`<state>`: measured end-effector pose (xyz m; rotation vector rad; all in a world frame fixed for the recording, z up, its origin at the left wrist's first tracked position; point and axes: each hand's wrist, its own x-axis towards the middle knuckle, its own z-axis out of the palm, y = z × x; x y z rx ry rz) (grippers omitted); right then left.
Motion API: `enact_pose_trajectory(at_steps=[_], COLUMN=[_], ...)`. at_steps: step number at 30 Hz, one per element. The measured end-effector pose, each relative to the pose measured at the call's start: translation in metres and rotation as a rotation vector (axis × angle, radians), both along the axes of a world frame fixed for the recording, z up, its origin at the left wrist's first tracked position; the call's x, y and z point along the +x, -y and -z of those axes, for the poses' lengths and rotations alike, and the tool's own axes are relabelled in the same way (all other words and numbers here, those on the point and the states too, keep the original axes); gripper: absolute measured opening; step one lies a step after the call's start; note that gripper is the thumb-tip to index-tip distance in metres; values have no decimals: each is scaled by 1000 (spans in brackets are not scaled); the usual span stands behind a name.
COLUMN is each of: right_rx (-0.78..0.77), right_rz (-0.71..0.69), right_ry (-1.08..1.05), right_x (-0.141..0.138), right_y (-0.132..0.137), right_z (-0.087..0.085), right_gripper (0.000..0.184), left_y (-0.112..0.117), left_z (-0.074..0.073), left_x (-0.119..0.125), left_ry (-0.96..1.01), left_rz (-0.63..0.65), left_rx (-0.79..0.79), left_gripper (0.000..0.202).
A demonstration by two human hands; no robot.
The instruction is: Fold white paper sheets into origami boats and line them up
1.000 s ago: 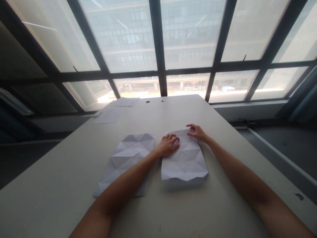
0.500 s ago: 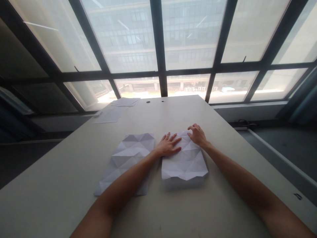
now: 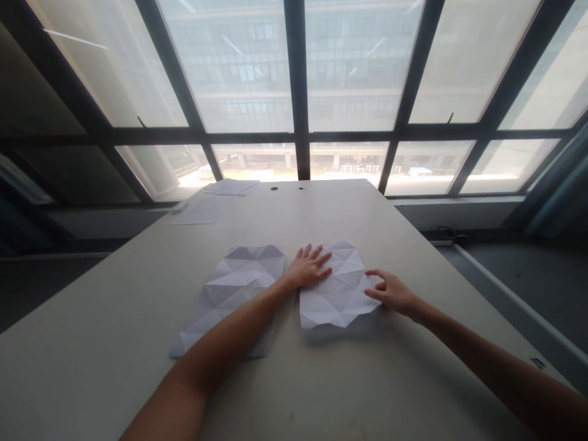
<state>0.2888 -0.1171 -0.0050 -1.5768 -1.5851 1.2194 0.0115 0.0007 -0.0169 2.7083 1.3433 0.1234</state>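
A creased white sheet of paper (image 3: 337, 300) lies on the table with a pattern of triangular folds; its near edge curls up off the surface. My left hand (image 3: 309, 267) rests flat on its upper left part, fingers spread. At the sheet's right edge is my right hand (image 3: 390, 293), thumb and index finger apart, the fingertips touching or nearly touching the paper. To the left, a second creased sheet (image 3: 239, 285) with similar folds lies partly under my left forearm, which hides its lower right part.
The white table (image 3: 138, 306) runs up to large windows (image 3: 349, 67) with dark frames. Several flat papers (image 3: 199, 210) lie at its far left. Two small round holes are near the far edge. Curtains hang at both sides, and a cable lies on the floor at right.
My right hand has moved from the sheet's top right corner down and outward to its right edge. My left hand stays on the paper.
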Motion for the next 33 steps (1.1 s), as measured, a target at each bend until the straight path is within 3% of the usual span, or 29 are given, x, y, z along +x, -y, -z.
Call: enact_pose_trajectory(at_steps=[3,6,12,14,16,19,23,28,33], right_rx=[-9,22,297,393,492,548,537,579,529], right_rz=[40,30,11,-4,-6,-180,-269,-181,-216], right_ry=[-53,8,669,791,820,811,836,811,818], right_x=[-5,-4,0,-9,-24,-56,-91,-103,-97], right_y=[19,32,42,32,13,-26,-65,-74,-76], right_z=[-2,-1,-2,-12,-23,-28,0,40,38], right_gripper=[73,70,47,34,34,41,52,59,61], left_y=[0,0,1,1,0,-1,0,8,6], left_z=[-1,-1,-1,0,1,1,0,7,7], left_x=[0,-1,-1,-1,-1,-1,-1,5,6], left_ry=[-3,-4,7,13,30,89,134,16,-2], left_rz=[-5,-6,11,26,49,120,207,89,-37], left_rx=[0,7,26,45,78,129,121,46,72], left_gripper=[69,68,65,64,64,58,46,61,59])
